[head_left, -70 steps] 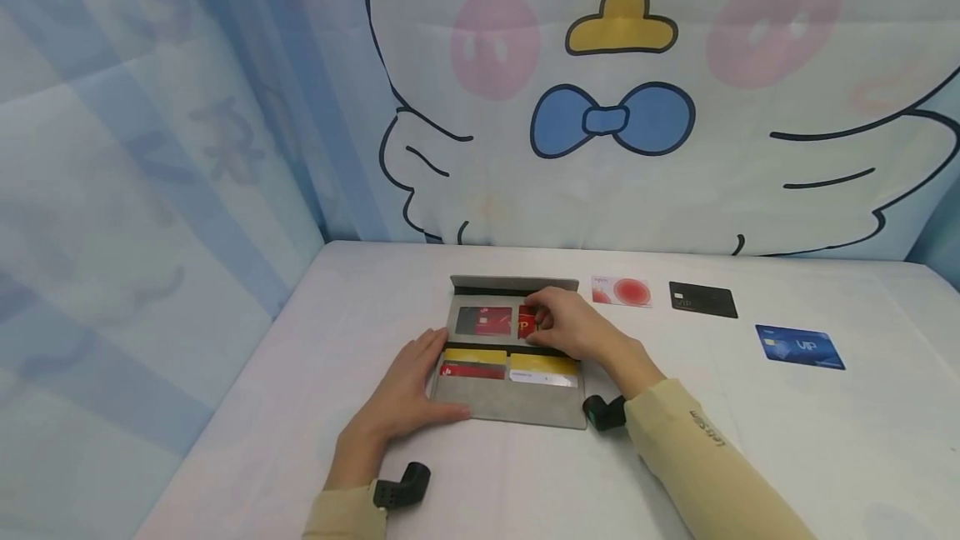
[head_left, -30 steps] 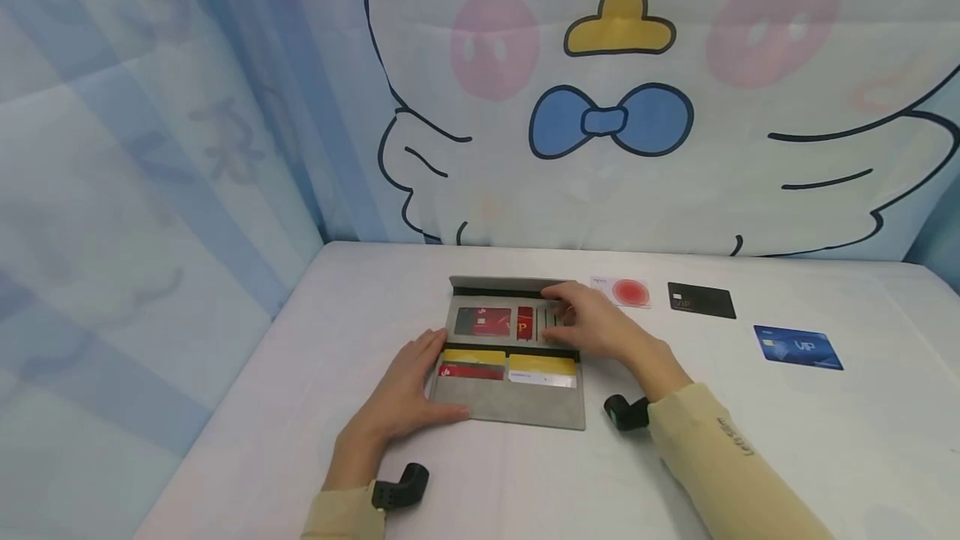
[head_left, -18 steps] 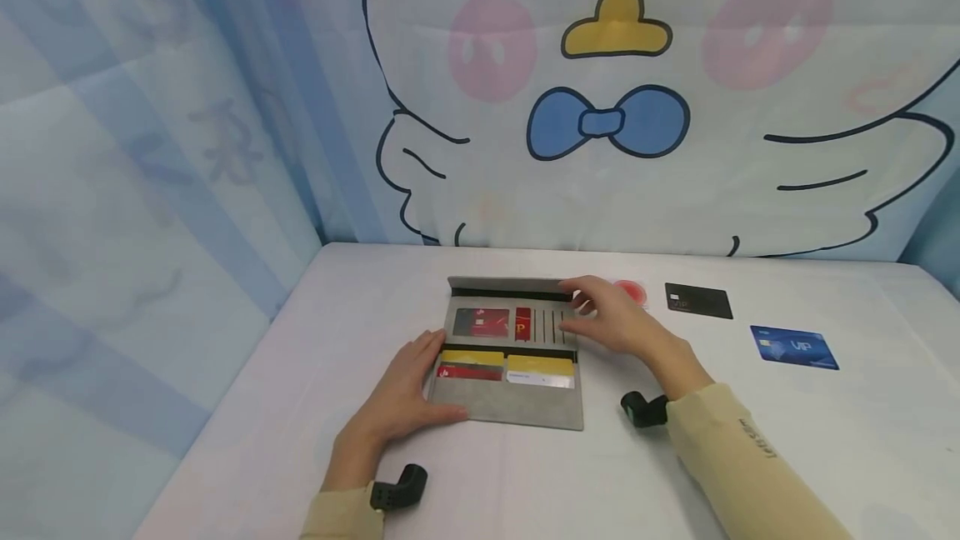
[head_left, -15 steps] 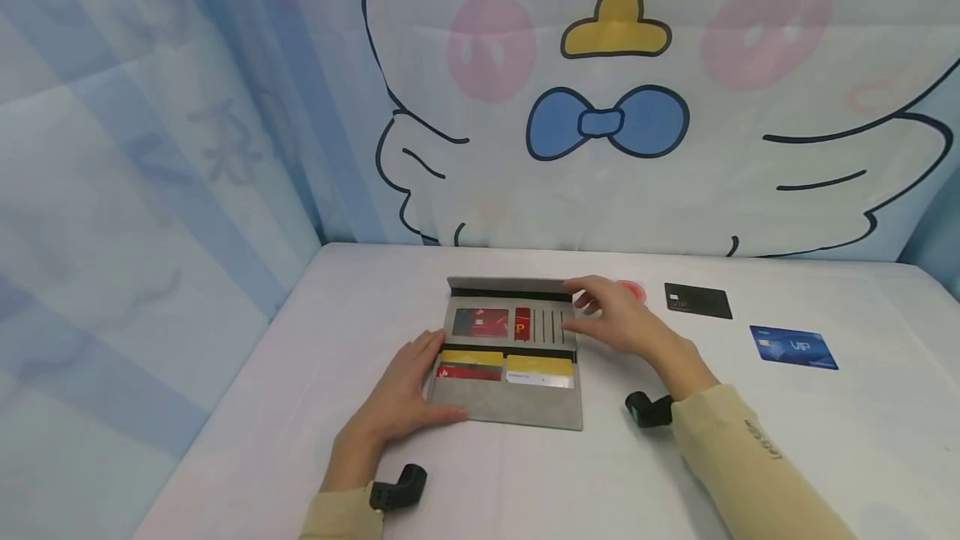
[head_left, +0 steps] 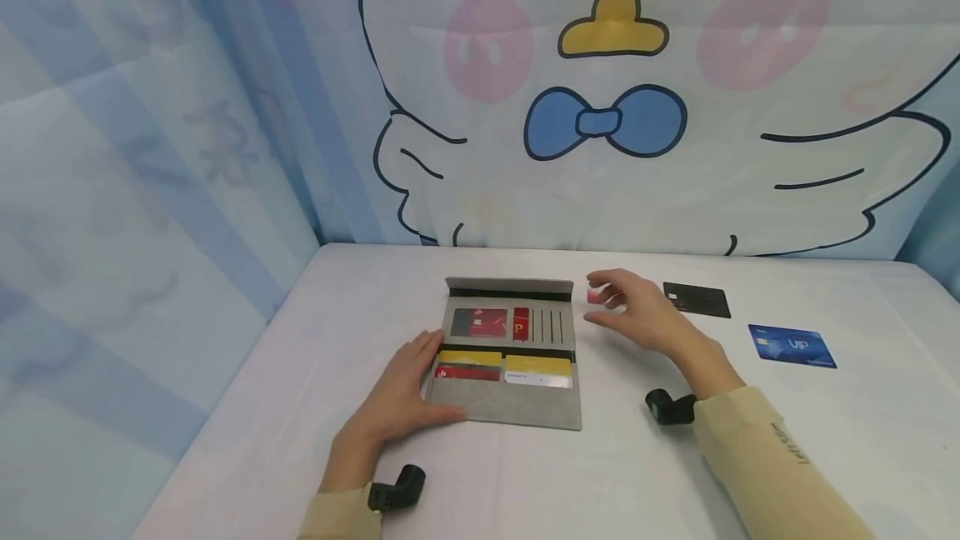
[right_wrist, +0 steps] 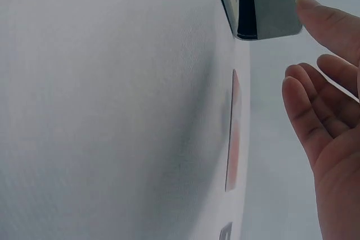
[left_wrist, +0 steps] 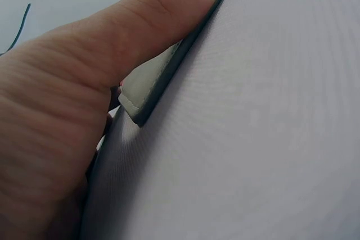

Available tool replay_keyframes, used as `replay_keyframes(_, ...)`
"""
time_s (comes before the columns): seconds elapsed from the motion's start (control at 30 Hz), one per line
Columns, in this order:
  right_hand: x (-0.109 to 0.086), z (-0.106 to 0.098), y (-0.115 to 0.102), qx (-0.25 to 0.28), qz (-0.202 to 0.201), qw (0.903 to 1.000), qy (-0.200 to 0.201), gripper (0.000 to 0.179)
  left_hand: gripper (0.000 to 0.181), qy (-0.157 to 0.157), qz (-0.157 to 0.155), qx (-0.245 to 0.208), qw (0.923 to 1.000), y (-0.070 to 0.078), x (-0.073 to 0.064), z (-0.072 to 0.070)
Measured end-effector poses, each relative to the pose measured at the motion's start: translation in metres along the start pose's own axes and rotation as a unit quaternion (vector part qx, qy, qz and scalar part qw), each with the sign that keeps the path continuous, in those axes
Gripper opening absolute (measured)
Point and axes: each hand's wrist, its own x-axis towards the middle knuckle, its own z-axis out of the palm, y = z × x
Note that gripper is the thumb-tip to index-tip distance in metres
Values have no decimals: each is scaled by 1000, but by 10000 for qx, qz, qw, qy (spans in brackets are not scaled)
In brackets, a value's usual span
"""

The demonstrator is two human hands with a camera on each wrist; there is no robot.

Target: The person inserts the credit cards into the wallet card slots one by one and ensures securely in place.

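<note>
Rightward, away from the unfolded grey rectangular wallet [head_left: 502, 405], the right hand [head_left: 641, 311] had moved since the earlier frame; its thumb and loosely bent fingers stood apart near a pink-and-white rectangular card [right_wrist: 234, 139]. Spread, the left hand [head_left: 399, 394] touched the wallet's left and near edges. The wallet lay on a white cloth-covered table [head_left: 525, 490].

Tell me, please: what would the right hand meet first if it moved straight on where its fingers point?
The open grey wallet, probably near its raised flap; height is unclear, so the right hand might pass above.
</note>
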Motion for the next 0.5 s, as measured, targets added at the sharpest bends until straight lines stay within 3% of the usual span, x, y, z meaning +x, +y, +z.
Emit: replay_keyframes(0.5,-6,-16,20,-39,398,9992,-55,61,111,33,56,-1,10000,0,0,0)
